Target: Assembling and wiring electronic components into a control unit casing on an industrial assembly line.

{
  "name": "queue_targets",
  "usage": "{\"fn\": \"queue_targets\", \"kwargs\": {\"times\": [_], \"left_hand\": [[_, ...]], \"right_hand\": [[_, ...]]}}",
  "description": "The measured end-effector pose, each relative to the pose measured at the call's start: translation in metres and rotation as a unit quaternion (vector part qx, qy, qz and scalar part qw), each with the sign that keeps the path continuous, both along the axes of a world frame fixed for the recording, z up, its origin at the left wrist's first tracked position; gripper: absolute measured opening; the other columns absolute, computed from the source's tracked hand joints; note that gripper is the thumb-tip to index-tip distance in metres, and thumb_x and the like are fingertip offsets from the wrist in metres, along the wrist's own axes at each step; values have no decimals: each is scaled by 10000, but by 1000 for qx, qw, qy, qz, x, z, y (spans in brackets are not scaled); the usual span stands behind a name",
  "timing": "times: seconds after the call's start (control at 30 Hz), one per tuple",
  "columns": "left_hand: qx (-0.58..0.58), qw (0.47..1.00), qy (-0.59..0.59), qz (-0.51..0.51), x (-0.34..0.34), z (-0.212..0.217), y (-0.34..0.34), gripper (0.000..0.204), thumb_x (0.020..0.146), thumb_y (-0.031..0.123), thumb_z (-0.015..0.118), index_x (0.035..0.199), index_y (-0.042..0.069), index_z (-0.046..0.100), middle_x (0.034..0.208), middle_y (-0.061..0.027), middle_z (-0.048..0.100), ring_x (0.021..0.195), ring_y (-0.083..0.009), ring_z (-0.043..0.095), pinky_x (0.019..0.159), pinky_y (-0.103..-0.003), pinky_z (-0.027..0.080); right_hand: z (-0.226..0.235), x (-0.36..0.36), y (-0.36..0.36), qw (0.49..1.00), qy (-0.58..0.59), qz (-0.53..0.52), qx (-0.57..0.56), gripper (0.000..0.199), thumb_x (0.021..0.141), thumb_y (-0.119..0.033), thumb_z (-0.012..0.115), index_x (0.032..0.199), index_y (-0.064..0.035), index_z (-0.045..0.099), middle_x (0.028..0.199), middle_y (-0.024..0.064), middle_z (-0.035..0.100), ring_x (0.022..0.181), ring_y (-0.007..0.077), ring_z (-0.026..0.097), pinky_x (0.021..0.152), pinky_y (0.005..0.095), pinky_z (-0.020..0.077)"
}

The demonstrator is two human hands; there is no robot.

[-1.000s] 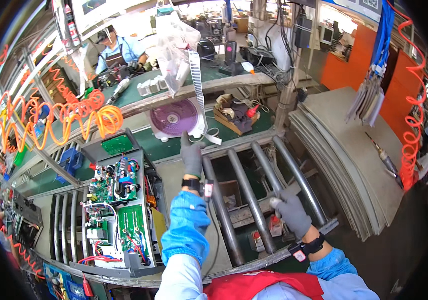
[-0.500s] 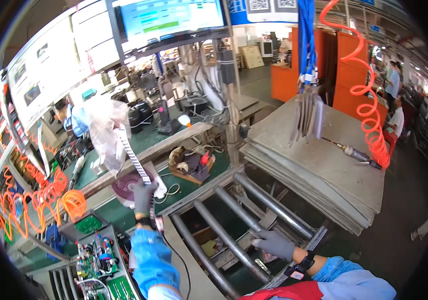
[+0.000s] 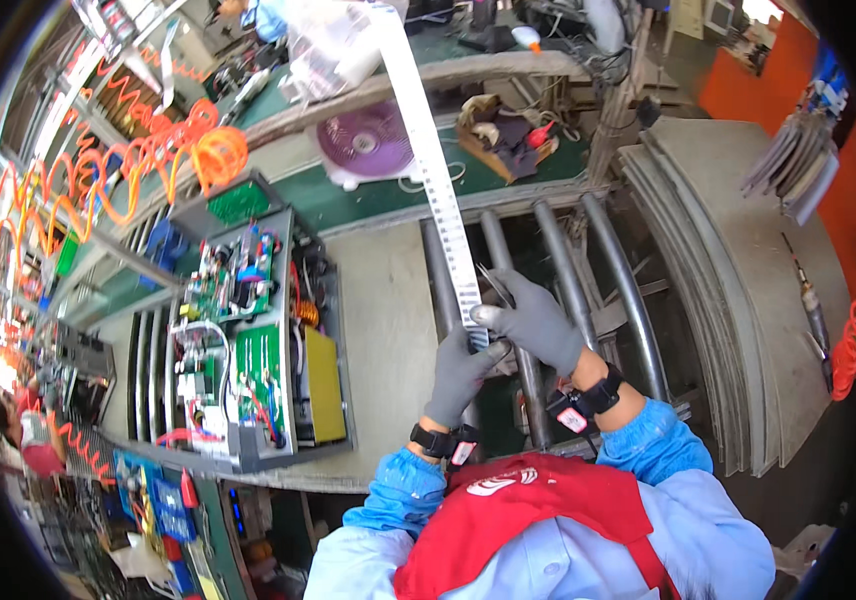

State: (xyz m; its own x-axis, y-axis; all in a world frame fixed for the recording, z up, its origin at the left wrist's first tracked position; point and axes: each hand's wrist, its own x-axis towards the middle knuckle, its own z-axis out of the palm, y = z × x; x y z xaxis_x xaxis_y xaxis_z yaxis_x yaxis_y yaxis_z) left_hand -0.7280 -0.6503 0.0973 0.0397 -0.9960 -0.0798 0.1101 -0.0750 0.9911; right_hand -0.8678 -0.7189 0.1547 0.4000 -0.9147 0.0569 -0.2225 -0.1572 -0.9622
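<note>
The white strip (image 3: 438, 190) runs from the clear plastic bag (image 3: 323, 50) down to both gloved hands above the metal rollers (image 3: 630, 300). The left hand (image 3: 460, 378) pinches the lower end of the strip between thumb and fingers. The right hand (image 3: 538, 325) is curled, thumb against the strip; whether it grips cannot be told. The open electronics chassis (image 3: 263, 350) stands to the left, clear of both hands. The strip passes in front of the right side of the purple fan (image 3: 363, 140). Coiled orange hoses (image 3: 218, 155) hang at upper left; stacked sheets (image 3: 738, 300) stand at right. Dark printed marks repeat along the strip, too small to read. The red apron (image 3: 548, 500) carries a white emblem.
</note>
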Motion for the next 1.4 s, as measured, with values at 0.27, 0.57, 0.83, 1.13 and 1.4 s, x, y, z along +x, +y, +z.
{"fn": "queue_targets", "kwargs": {"times": [0.27,0.57,0.83,1.13,1.4], "left_hand": [[75,994,78,-35,6,8,53,366,864,112,689,1172,-52,576,1009,-79,662,879,-128,626,798,-287,512],[74,996,35,23,-5,0,58,249,918,109,595,1106,-48,639,986,-52,671,855,-92,606,790,-250,491],[69,996,45,31,-11,1,55,192,912,79,574,1060,-17,650,900,-16,646,774,-74,573,685,-242,473],[65,995,61,32,-10,3,56,170,895,80,563,1012,-14,643,883,-18,633,769,-72,564,675,-239,460],[62,994,89,29,-7,6,56,178,888,77,568,1029,-9,634,897,-14,635,779,-75,572,704,-250,473]], "right_hand": [[-17,7,2,989,-99,5,113,330,845,-145,660,1105,52,612,895,75,661,811,141,616,751,288,505],[-12,-48,59,980,-51,1,191,391,920,-160,505,1259,22,573,769,31,609,602,73,546,511,236,458],[-10,-57,100,955,-1,15,296,315,912,-161,517,1139,12,651,795,55,649,565,67,541,426,224,431],[-18,-54,106,959,-24,-17,281,240,919,-175,520,928,14,667,722,47,634,522,67,520,400,228,412],[-64,-42,115,997,11,-82,-5,191,892,-182,584,955,-28,676,652,77,613,604,133,597,561,324,472]]}}
